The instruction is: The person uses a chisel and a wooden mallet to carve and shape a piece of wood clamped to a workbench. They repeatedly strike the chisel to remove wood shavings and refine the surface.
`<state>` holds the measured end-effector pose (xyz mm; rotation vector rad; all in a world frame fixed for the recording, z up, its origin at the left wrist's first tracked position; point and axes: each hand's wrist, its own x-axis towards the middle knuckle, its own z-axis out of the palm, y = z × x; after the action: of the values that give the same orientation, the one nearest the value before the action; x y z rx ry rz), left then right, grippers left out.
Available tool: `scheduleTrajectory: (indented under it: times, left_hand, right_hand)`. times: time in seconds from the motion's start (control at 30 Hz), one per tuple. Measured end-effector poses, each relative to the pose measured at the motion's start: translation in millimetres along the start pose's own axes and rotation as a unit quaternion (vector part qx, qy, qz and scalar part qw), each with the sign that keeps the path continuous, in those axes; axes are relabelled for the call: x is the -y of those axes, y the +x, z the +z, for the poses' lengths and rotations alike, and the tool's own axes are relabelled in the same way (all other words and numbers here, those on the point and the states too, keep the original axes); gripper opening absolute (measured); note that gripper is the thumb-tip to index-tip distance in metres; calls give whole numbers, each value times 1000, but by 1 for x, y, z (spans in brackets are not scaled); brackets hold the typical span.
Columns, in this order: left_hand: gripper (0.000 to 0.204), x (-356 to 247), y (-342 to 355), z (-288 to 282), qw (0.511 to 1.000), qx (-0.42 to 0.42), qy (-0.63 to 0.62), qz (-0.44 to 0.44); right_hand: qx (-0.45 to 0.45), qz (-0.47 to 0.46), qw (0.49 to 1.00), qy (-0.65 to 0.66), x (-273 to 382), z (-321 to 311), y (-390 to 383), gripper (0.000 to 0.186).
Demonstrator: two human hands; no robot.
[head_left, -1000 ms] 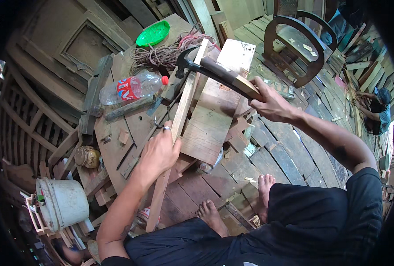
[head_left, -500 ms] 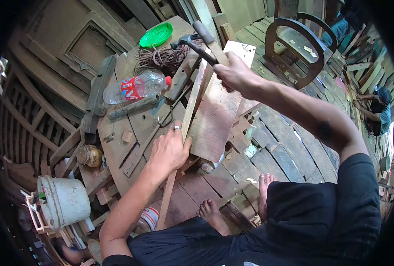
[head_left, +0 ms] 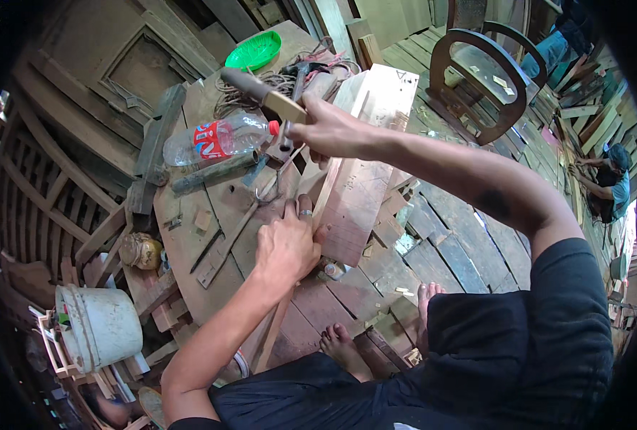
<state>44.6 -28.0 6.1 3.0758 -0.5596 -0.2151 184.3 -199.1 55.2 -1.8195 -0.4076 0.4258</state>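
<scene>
My left hand (head_left: 287, 244), with a ring on one finger, is closed over a narrow wooden strip (head_left: 327, 188) beside a wide reddish board (head_left: 361, 193). Raised left of that board, my right hand (head_left: 325, 129) grips a tool (head_left: 281, 104) with a dark rounded end and a pale wooden part; its exact kind is unclear. Behind it shows a claw hammer (head_left: 302, 69), its handle partly covered; whether my fingers also hold it, I cannot tell. A thin hooked metal rod (head_left: 261, 192) lies left of the strip, above my left hand.
On the worktable (head_left: 182, 244) are a plastic bottle (head_left: 218, 140) with a red cap, a green basket (head_left: 255, 51), and coiled rope (head_left: 229, 99). A white bucket (head_left: 103, 326) and jar (head_left: 141, 251) stand left. A curved wooden frame (head_left: 440, 79) and another person (head_left: 605, 183) are right.
My right hand has swung left and down with its tool, from over the board's far part toward the bottle. The hammer's handle now points more toward me. My left hand has shifted slightly right.
</scene>
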Motion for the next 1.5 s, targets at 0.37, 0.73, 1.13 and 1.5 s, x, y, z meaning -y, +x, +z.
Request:
scheduleTrajectory:
  times: [0.37, 0.73, 1.13, 1.5]
  left_hand:
    - [79, -2, -5, -5, 994, 52, -80, -50]
    - [62, 7, -10, 20, 994, -90, -27, 49]
    - [62, -6, 2, 15, 993, -67, -58, 72]
    - [83, -5, 21, -1, 996, 9, -91, 25]
  right_hand:
    - [-164, 1, 980, -109, -52, -79, -51, 50]
    - [-176, 9, 957, -232, -128, -133, -104, 50]
    - [-204, -50, 918, -335, -139, -149, -122, 48]
    - [45, -125, 877, -461, -98, -54, -162, 68]
